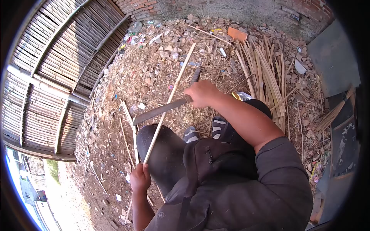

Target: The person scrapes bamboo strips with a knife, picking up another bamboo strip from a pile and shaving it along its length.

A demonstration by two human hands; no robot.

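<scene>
My left hand [140, 179] is closed around the lower end of a long pale bamboo strip [178, 81], which slants up and away past my knee. In my right hand [202, 93] is a machete [156, 111], gripped by its dark handle. Its blade points left and crosses the strip in this view, just beyond my bent knee [158, 142]. Several more thin strips [128, 112] lie on the ground by that knee.
A pile of split bamboo strips [264, 73] lies to the right. Rubble and litter cover the ground around my sandaled feet [190, 134]. A bamboo-slat fence [58, 57] stands on the left, a brick wall [216, 11] behind, and a grey panel [333, 57] at right.
</scene>
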